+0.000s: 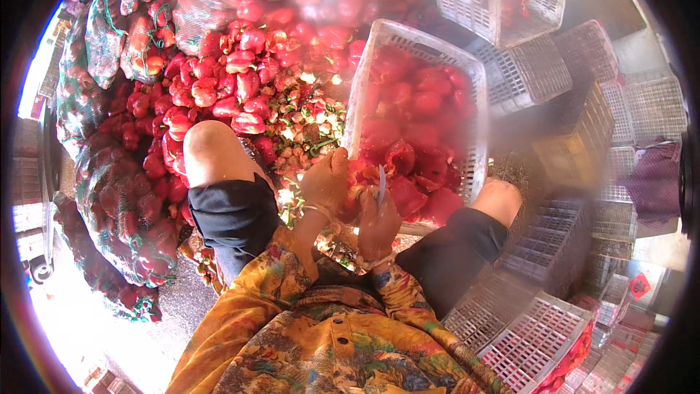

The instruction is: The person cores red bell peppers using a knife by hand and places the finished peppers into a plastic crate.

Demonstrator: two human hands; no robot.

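Head view, centre of the frame: a red pepper [355, 191], glossy and partly hidden, is seen between the two hands; the left hand [324, 182] is curled just beside it, though whether it is gripped cannot be told; a knife [381, 184], its short metal blade pointing up, is gripped in the closed right hand [378, 228]. Right of centre, smooth red peppers and opened pieces [426, 164] are held in a white plastic crate [357, 106] with slotted walls; at upper left, whole lobed peppers [219, 91] are heaped, bordered by pale, crumbly cores and green stems [295, 128]; at left, bulging bags [120, 208] are formed of fine green mesh; at lower right, a red diamond-shaped sheet [639, 286] is shown, any print being too small to be read.
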